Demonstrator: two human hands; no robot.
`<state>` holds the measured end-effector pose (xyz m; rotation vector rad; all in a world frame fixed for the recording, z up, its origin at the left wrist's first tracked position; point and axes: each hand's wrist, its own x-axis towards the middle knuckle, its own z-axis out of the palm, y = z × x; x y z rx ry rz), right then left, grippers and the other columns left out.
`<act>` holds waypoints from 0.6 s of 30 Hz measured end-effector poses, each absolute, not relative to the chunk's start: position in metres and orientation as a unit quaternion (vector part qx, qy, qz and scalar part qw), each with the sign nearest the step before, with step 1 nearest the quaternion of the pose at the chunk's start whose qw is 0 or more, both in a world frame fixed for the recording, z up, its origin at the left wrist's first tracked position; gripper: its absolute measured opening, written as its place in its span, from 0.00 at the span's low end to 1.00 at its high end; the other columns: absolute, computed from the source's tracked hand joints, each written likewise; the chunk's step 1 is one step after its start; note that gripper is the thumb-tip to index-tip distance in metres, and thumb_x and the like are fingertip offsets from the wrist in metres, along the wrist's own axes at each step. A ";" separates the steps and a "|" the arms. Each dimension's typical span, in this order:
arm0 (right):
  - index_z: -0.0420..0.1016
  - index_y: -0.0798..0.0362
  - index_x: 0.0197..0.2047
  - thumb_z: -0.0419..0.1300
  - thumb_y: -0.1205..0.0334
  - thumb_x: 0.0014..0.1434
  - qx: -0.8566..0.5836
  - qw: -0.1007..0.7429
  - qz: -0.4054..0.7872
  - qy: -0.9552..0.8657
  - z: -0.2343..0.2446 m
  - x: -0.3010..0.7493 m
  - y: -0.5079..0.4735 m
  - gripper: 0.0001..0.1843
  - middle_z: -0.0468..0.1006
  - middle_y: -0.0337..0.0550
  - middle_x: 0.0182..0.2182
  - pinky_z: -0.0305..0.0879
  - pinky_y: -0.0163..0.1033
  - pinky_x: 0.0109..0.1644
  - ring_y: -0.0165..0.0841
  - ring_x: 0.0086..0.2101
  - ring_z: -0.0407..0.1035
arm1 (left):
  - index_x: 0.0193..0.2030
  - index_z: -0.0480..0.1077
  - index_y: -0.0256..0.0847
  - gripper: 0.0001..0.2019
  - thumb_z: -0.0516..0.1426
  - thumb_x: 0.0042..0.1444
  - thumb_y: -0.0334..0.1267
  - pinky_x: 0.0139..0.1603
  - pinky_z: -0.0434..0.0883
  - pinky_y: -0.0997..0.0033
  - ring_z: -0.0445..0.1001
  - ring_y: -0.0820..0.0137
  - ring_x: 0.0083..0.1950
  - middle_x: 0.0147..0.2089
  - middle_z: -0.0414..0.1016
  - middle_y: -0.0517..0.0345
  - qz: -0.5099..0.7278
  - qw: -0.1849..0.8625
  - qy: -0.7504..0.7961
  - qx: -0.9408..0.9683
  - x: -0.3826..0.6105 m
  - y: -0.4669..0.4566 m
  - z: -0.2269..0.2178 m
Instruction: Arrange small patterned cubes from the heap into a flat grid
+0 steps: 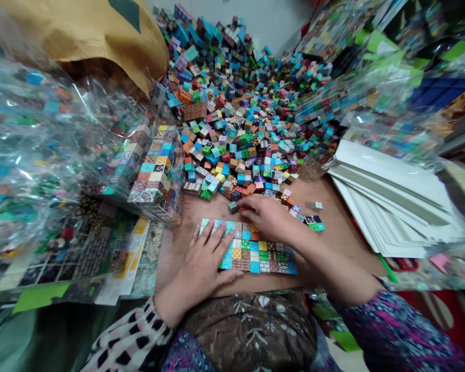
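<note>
A rectangle of small patterned cubes (253,257), packed edge to edge in rows, lies on the brown board in front of me. My left hand (207,253) rests flat over its left side, fingers spread, with the thumb along the lower edge. Reaching across the upper edge of the rectangle, my right hand (269,217) has its fingers drawn together at a small dark grey cube (233,207). The fingertips touch that cube's right side. Part of the rectangle is hidden under both hands and the right forearm.
A big heap of loose coloured cubes (240,129) fills the back. Plastic-wrapped block stacks (155,175) and clear bags (34,155) stand left. White cards (387,206) are piled right, near red-handled scissors (405,264). A few stray cubes (316,205) lie on the brown board (356,248).
</note>
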<state>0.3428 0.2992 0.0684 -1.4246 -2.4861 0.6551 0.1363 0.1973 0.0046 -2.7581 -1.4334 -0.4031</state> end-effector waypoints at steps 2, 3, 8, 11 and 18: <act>0.77 0.55 0.44 0.57 0.71 0.61 -0.500 0.115 0.227 -0.828 0.071 0.356 0.296 0.10 0.79 0.48 0.42 0.63 0.39 0.47 0.36 0.42 0.71 | 0.67 0.60 0.40 0.39 0.49 0.58 0.66 0.69 0.48 0.42 0.51 0.47 0.71 0.70 0.58 0.47 -0.129 -0.003 -0.458 -0.879 0.136 0.197 0.005; 0.77 0.55 0.43 0.57 0.71 0.61 -0.512 0.115 0.223 -0.821 0.072 0.362 0.293 0.09 0.79 0.48 0.41 0.63 0.39 0.46 0.36 0.41 0.71 | 0.67 0.60 0.40 0.38 0.49 0.59 0.66 0.69 0.49 0.42 0.51 0.47 0.71 0.70 0.58 0.47 -0.130 -0.004 -0.458 -0.879 0.136 0.198 0.004; 0.75 0.55 0.37 0.55 0.67 0.62 -0.556 0.094 0.174 -0.807 0.064 0.371 0.274 0.07 0.78 0.50 0.35 0.59 0.40 0.40 0.37 0.36 0.69 | 0.66 0.61 0.40 0.38 0.48 0.59 0.66 0.69 0.50 0.42 0.52 0.48 0.71 0.70 0.60 0.49 -0.132 0.009 -0.457 -0.880 0.136 0.198 0.004; 0.74 0.56 0.35 0.54 0.67 0.63 -0.573 0.088 0.156 -0.800 0.062 0.370 0.265 0.08 0.77 0.51 0.35 0.58 0.40 0.38 0.37 0.35 0.69 | 0.66 0.63 0.40 0.38 0.48 0.59 0.67 0.69 0.50 0.42 0.52 0.48 0.71 0.70 0.60 0.48 -0.126 0.012 -0.455 -0.881 0.136 0.198 0.004; 0.74 0.55 0.35 0.55 0.67 0.62 -0.599 0.086 0.183 -0.774 0.059 0.379 0.262 0.07 0.78 0.48 0.31 0.55 0.38 0.34 0.35 0.31 0.68 | 0.66 0.62 0.41 0.38 0.48 0.59 0.67 0.69 0.49 0.42 0.51 0.49 0.71 0.70 0.59 0.48 -0.132 0.006 -0.457 -0.879 0.136 0.198 0.001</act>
